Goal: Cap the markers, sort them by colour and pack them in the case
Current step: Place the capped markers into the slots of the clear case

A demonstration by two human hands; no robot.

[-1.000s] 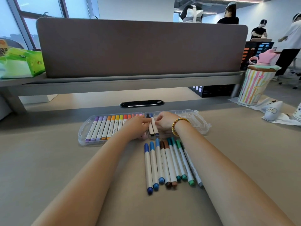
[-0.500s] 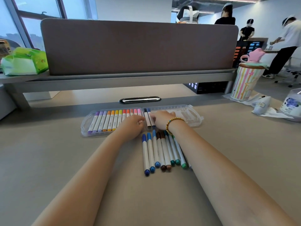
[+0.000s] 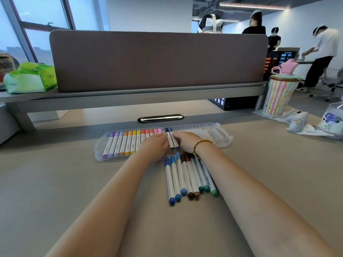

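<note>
A clear plastic marker case (image 3: 213, 134) lies open and flat on the pale tan desk (image 3: 55, 191), far from the person, so both halves can be filled from the top. The left half holds a neat row of white-bodied markers (image 3: 128, 143) with caps going from purple through orange and yellow to red and pink. They lie side by side because like colours go together. The right half has only two white markers with dark caps (image 3: 172, 140), tucked against its left edge. The rest of that half has room left.

The left hand (image 3: 156, 147) rests on the near edge of the case by the pink end of the row, likely to keep the case from sliding. I cannot tell if its fingers are bent or holding something, because only the back of the hand shows. The right hand (image 3: 185, 140), with a yellow bead bracelet (image 3: 201, 145) on the wrist, lies just beside the two dark-capped markers. Its fingers look loose and touch them, as if pushing them snug.

Near the person, a bunch of loose white markers with blue, brown and green caps (image 3: 187, 179) waits on the desk, already capped and grouped by colour. I think they go in the right half next.
</note>
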